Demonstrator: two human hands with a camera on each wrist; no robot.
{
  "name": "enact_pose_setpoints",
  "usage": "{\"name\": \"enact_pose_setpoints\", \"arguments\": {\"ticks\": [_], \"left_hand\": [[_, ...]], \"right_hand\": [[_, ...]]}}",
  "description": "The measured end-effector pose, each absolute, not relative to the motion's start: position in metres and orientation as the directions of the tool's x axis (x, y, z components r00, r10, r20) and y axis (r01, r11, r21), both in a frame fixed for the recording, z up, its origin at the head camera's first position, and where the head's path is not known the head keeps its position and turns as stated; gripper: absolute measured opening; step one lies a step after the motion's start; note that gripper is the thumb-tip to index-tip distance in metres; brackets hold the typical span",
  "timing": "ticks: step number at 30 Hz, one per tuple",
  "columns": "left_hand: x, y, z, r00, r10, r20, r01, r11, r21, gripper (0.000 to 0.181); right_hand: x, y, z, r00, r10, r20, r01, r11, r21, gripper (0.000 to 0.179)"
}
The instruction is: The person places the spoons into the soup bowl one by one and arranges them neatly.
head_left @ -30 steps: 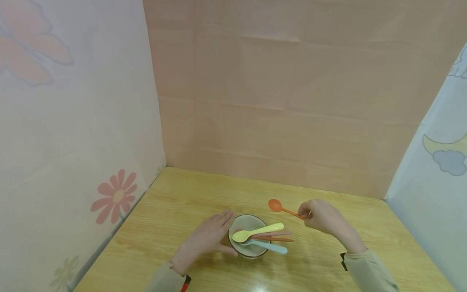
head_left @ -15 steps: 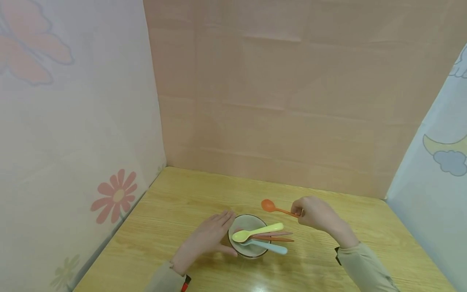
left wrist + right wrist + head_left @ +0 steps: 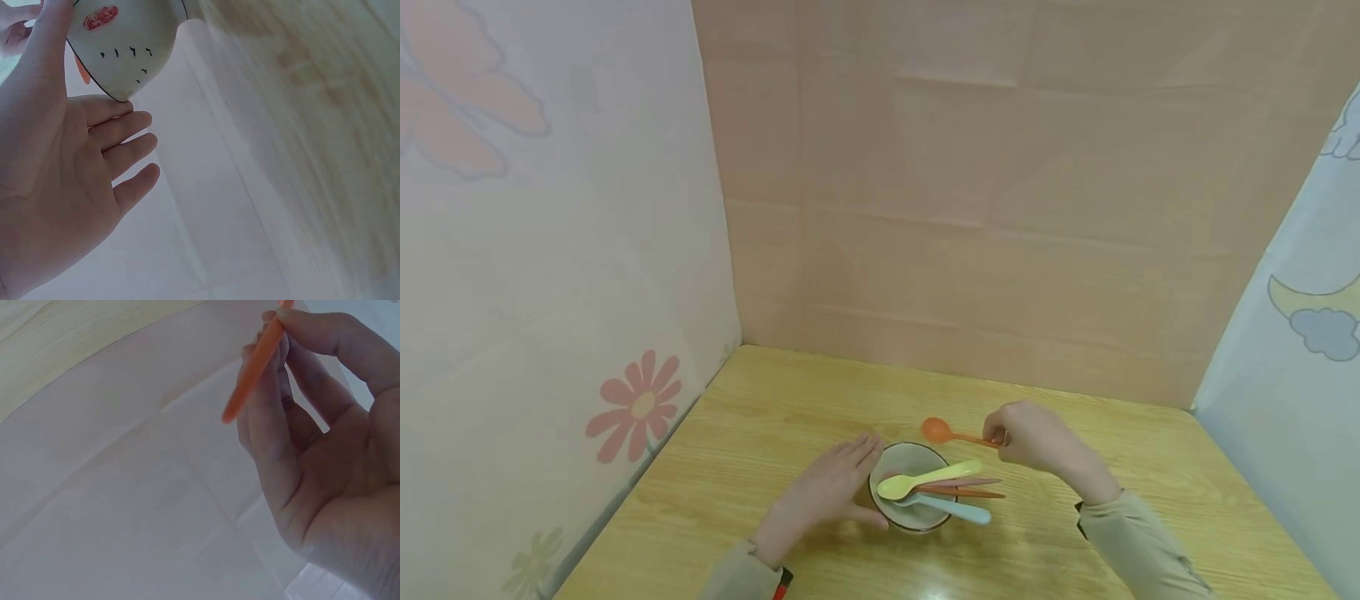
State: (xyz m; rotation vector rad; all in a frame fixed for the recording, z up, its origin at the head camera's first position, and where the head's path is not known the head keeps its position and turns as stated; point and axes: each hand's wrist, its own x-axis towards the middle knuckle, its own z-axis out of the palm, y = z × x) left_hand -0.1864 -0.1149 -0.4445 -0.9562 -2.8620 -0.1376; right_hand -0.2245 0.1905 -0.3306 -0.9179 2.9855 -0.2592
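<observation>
My right hand [image 3: 1033, 437] pinches an orange spoon [image 3: 936, 431] by its handle, its head pointing left just beyond the bowl's far side. In the right wrist view, thumb and fingertips meet on the spoon's handle [image 3: 253, 372]. A pale, dark-rimmed bowl [image 3: 912, 456] stands on the table with a yellow spoon [image 3: 898, 486], a light blue spoon [image 3: 958, 507], and a pink handle [image 3: 973, 480] and a reddish-orange handle [image 3: 977, 492] leaning out to the right. Against the bowl's left side rests my left hand [image 3: 831, 483], thumb spread and fingers extended; its wrist view shows the painted outside [image 3: 131, 56].
The wooden table [image 3: 760, 417] meets an orange-brown backdrop [image 3: 955, 250] at the rear. A flower-printed panel [image 3: 643, 404] borders the left side, and a moon-and-cloud panel [image 3: 1326, 333] the right.
My right hand has carried the orange spoon leftward, to the bowl's far side, the spoon's head dipping slightly in the last half second. The left hand and bowl have stayed in place.
</observation>
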Motion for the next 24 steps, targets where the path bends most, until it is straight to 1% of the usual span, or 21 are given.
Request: {"name": "enact_pose_setpoints", "arguments": {"ticks": [10, 17, 24], "left_hand": [[-0.188, -0.116, -0.449, -0.79, 0.594, 0.153, 0.604, 0.796, 0.03, 0.11], [-0.188, -0.117, -0.449, -0.785, 0.598, 0.162, 0.611, 0.79, 0.044, 0.108], [-0.186, -0.117, -0.448, -0.773, 0.609, 0.177, 0.625, 0.779, 0.052, 0.107]], "right_hand": [[-0.227, 0.178, -0.331, -0.806, -0.59, 0.037, -0.589, 0.797, -0.134, 0.025], [-0.229, 0.171, -0.331, -0.783, -0.622, 0.02, -0.619, 0.776, -0.118, 0.029], [-0.229, 0.164, -0.329, -0.733, -0.68, 0.009, -0.678, 0.73, -0.086, 0.032]]}}
